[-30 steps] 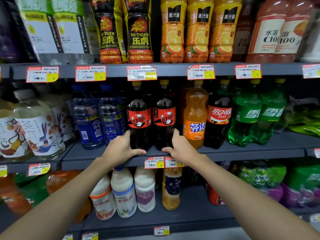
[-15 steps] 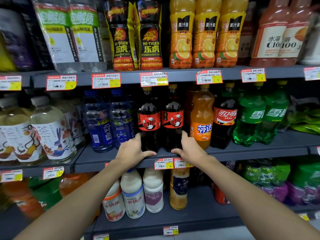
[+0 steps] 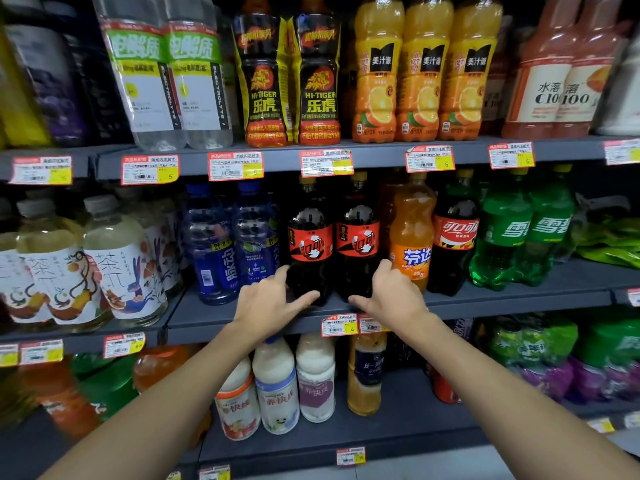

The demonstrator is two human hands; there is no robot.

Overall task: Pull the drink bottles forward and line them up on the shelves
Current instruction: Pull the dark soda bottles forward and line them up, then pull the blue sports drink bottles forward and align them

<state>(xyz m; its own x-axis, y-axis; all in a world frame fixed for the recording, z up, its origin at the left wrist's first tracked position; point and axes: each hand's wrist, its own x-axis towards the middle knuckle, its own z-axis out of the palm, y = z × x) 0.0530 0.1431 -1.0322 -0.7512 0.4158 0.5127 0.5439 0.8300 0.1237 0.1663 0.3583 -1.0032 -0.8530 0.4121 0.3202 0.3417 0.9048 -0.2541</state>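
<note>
1. Hands. My left hand (image 3: 266,306) and right hand (image 3: 394,296) are both at the middle shelf (image 3: 519,299), one on each side of a pair of dark cola bottles.
2. Left hand. The fingers (image 3: 278,280) are straight and point up along the outer side of the left cola (image 3: 309,251), low on its body. The thumb is spread wide and lies across the front of the bottle's base. The hand is not closed round the bottle. I cannot tell whether the fingers touch it or sit just beside it.
3. Right hand. It mirrors the left hand. Its fingers (image 3: 384,268) are straight, between the right cola (image 3: 356,247) and the orange soda (image 3: 412,233). The thumb is spread towards the base of the right cola. There is no clamped grip.
4. Task items. The two colas stand upright, side by side and touching, near the front edge of the middle shelf, above the price tags (image 3: 339,325). Their red labels face forward.
5. Neighbours on the same shelf. Left of the pair: blue bottles (image 3: 211,247), then tea bottles (image 3: 114,265). Right of the orange soda: a red-label cola (image 3: 455,233) and two green bottles (image 3: 502,233), all upright.
6. Other shelves. The top shelf (image 3: 381,155) carries clear, black-and-yellow and orange juice bottles in a row at its front edge. The bottom shelf (image 3: 398,438) carries milk bottles (image 3: 277,386).
</note>
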